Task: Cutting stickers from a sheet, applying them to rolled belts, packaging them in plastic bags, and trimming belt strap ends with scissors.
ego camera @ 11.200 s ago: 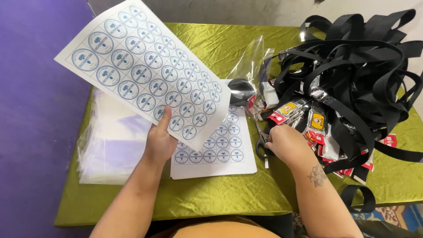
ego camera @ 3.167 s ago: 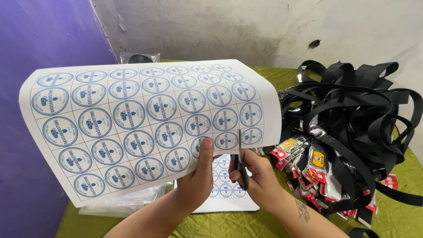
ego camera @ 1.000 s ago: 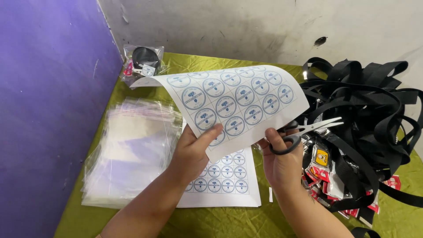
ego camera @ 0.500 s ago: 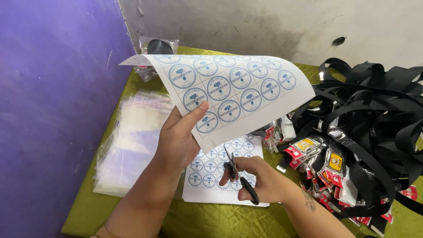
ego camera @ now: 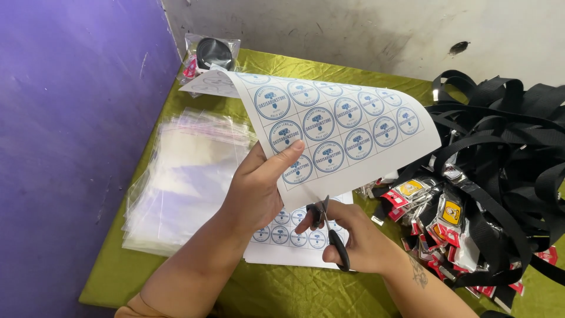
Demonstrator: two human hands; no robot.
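Note:
My left hand (ego camera: 259, 191) pinches a white sheet (ego camera: 347, 132) printed with rows of round blue labels, holding it up and curled over the table. My right hand (ego camera: 353, 241) grips black-handled scissors (ego camera: 328, 227), whose blades touch the sheet's lower edge just right of my left thumb. A second sheet of the same labels (ego camera: 294, 244) lies flat on the green tablecloth beneath both hands.
A stack of clear plastic bags (ego camera: 182, 176) lies at the left beside the purple wall. A heap of black straps (ego camera: 506, 159) with red and yellow tags (ego camera: 438, 215) fills the right. A bagged black item (ego camera: 210, 54) sits at the far corner.
My right hand has brought the scissors up to the held sheet's lower edge. My left hand has kept hold of the sheet, which has swung a little to the right.

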